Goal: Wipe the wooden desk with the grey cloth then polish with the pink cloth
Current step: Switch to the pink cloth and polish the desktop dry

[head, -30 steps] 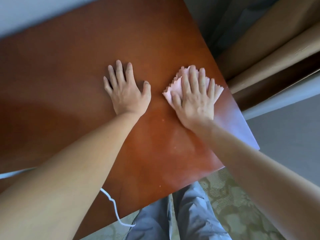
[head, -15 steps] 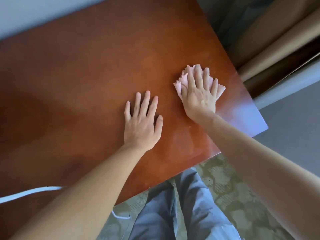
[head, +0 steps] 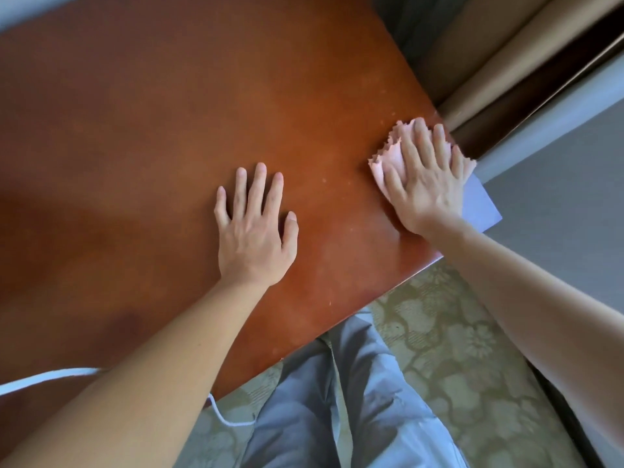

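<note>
The reddish-brown wooden desk fills most of the head view. A small pink cloth with zigzag edges lies flat near the desk's right edge. My right hand presses on it with straight, spread fingers and covers most of it. My left hand rests flat on the bare wood near the middle, fingers straight and slightly spread, holding nothing. No grey cloth is in view.
A white cord runs over the desk's near-left edge and hangs down. Beige curtains hang past the desk's right edge. My grey-trousered legs and patterned carpet lie below the near edge. The desk's right corner shows pale glare.
My right hand has slid the pink cloth to the right, up to the desk's right edge. My left hand has come back toward me and stays flat on the wood.
</note>
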### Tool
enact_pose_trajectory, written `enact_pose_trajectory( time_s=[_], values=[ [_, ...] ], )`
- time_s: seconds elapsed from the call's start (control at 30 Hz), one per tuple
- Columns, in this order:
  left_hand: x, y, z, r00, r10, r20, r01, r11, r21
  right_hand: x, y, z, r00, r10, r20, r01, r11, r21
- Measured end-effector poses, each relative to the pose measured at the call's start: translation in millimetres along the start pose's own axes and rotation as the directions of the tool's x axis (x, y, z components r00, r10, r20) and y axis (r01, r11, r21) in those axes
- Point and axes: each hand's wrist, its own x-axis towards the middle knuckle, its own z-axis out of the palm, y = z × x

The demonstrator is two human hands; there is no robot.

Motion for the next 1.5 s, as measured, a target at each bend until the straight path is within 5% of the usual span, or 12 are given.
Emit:
enact_pose_trajectory(
  time_s=[0.13,0.37,0.47,0.6,0.7,0.87,0.97,1.3,1.5],
  values=[
    [0,1,2,1.000,0.000,-0.016,0.000,1.000,-0.006,-32,-19,11,0.989,0.136,-0.056,-0.134,0.990,0.036],
    [-2,-1,3,0.998,0.008,-0.057,-0.011,0.998,-0.060,-158,-143,64,0.983,-0.182,-0.035,0.183,0.983,0.029],
    [-3,-2,3,0.998,0.018,-0.058,-0.020,0.999,-0.040,-138,-98,53,0.972,-0.223,-0.073,0.226,0.973,0.036],
    [-1,-2,4,0.997,0.021,-0.072,-0.024,0.999,-0.036,-88,-12,19,0.999,-0.026,-0.046,0.026,1.000,-0.011],
    [-1,-2,5,0.996,0.013,-0.091,-0.017,0.999,-0.048,-82,-22,18,0.987,0.144,-0.066,-0.143,0.990,0.020],
    [-1,-2,8,0.994,0.009,-0.107,-0.014,0.999,-0.041,-137,-110,49,0.974,-0.217,-0.064,0.220,0.974,0.047],
    [-2,-1,7,0.994,0.006,-0.105,-0.010,0.999,-0.037,-129,-91,45,0.947,-0.309,-0.082,0.314,0.948,0.055],
    [-1,18,-19,0.994,-0.059,0.096,0.060,0.998,-0.004,-30,53,-1,1.000,-0.025,-0.019,0.024,0.999,-0.032],
    [-20,28,-31,0.980,-0.087,0.181,0.094,0.995,-0.028,-52,-2,10,0.956,-0.289,0.039,0.291,0.956,-0.032]
  ],
)
